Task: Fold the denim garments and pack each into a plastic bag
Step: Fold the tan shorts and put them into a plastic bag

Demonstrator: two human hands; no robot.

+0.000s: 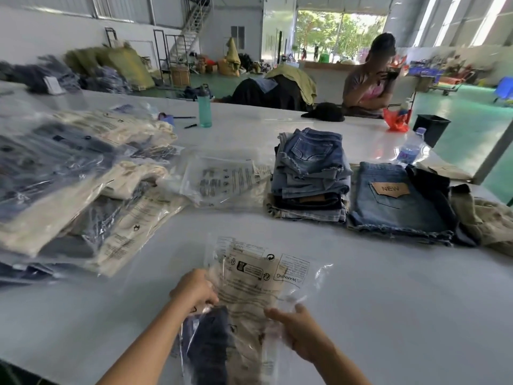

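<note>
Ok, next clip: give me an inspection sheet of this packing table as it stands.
Surface: white table, glossy.
Job's things: printed plastic bag at the near edge with a dark denim garment partly inside; stack of folded denim shorts; flat denim piece with NEW patch; packed bags pile; empty bags.
Clutter: teal bottle, water bottle, pen, black bin, orange bag.
Hands: left hand and right hand each grip the bag's sides.
Cables: nothing seen.
Surroundings: warehouse hall; seated person across the table; garment heaps behind.
</note>
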